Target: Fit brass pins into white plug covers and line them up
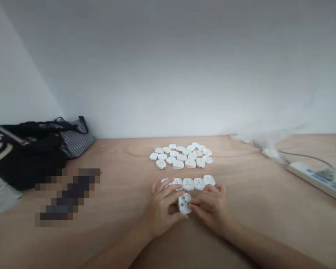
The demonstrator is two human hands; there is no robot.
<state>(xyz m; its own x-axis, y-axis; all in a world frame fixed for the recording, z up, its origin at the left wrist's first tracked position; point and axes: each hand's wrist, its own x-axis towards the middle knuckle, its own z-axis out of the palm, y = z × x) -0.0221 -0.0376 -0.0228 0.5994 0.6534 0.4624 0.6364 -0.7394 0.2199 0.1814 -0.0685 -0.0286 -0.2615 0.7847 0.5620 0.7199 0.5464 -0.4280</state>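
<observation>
White plug covers: loose pile [180, 155] at rear of desk [254, 194], roughly twenty, overlap prevents an exact count; row [193, 183] in front, five, leftmost partly hidden by the left hand [162, 209]; one single cover [184, 203] held between left hand and right hand [212, 209]. Hands: two. Also one power strip [316, 177], one black bag [28, 157], one striped pouch [77, 140], one printed sheet [0, 190].

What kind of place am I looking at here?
Likely a plain indoor work desk: a wooden tabletop against a white wall, a power strip at the right, and a pile of white plug covers, with one cover held between the left hand and right hand.
</observation>
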